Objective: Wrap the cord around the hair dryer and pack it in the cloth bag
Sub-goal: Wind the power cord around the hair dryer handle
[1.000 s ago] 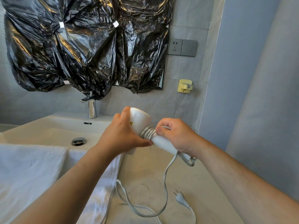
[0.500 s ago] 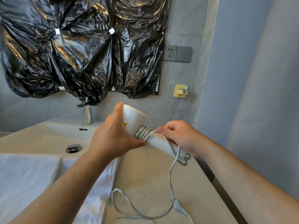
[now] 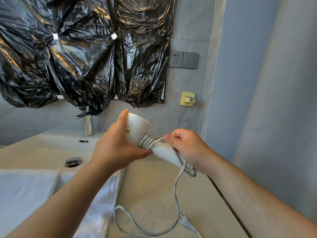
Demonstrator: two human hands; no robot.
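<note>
Above the counter (image 3: 154, 186), the left hand (image 3: 115, 148) still grips the hair dryer (image 3: 137, 125) by its head while the right hand (image 3: 187, 148), curled round the handle, pinches the cord (image 3: 175, 191) against a coil that seems one turn thicker than before.

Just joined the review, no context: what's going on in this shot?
A person at a bathroom counter is partway through wrapping a hair dryer. The left hand grips the dryer's head. The right hand holds the handle and pinches the cord with the thumb. Several turns sit round the neck. The rest of the cord hangs in a loose loop to the counter, where the plug lies.
</note>
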